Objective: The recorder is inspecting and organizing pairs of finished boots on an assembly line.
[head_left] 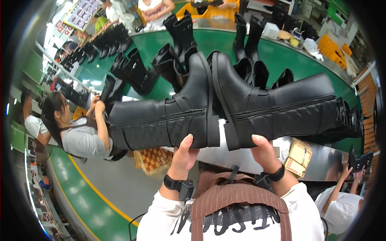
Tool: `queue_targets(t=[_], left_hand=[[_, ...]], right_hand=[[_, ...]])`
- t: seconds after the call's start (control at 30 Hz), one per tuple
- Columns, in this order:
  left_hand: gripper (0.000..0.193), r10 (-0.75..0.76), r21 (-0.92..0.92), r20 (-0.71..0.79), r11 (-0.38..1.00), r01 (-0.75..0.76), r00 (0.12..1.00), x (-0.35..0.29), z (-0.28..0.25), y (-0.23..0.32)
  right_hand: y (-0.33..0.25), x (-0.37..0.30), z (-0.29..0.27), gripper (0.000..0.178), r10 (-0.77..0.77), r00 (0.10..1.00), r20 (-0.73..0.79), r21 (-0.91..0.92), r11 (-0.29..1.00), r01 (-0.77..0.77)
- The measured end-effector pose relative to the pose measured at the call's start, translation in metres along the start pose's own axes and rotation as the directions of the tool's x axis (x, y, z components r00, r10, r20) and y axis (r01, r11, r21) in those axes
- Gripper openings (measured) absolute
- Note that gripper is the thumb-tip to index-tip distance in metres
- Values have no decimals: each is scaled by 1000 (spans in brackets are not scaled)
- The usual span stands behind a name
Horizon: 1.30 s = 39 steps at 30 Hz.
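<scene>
I hold a pair of tall black boots up in front of me, both lying sideways with their soles facing each other. My left hand (185,154) grips the left boot (161,116) near its heel, thumb on the near side. The right boot (277,108) is held the same way in my right hand (263,152). Each boot has a zip along the shaft, a strap at the ankle and a quilted-looking panel. The soles nearly touch at the toes, with a gap between the heels. My other fingers are hidden behind the boots.
Several more black boots (134,72) stand on the green table (213,44) beyond. A yellow printed card (298,156) lies on a metal edge at right. A co-worker in grey (86,136) handles a boot at left; another in white (341,201) holds one at right. Yellow crates (331,50) sit far right.
</scene>
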<state>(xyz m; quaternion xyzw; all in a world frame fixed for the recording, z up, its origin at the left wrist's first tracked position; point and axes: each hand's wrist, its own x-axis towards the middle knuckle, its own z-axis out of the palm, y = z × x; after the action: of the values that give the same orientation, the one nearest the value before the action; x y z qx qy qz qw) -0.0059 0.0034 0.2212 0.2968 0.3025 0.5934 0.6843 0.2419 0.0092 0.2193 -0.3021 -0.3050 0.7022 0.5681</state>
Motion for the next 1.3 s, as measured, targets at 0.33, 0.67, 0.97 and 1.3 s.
queue_targets(t=[0.33, 0.67, 0.97, 1.3], left_hand=[[42, 67, 135, -121, 990, -50, 990, -7, -1, -25], [44, 125, 699, -335, 697, 157, 934, -21, -89, -129], [44, 84, 832, -202, 540, 126, 976, 7, -143, -178], [30, -257, 999, -23, 20, 29, 966, 3, -66, -149]], right_hand=[[4, -15, -21, 41, -103, 995, -13, -337, 937, 92], [80, -64, -150, 45, -45, 988, -147, -834, 542, -100], [96, -85, -212, 70, -65, 966, -249, -867, 460, -192], [105, -88, -320, 54, -398, 834, -382, -889, -87, -449]])
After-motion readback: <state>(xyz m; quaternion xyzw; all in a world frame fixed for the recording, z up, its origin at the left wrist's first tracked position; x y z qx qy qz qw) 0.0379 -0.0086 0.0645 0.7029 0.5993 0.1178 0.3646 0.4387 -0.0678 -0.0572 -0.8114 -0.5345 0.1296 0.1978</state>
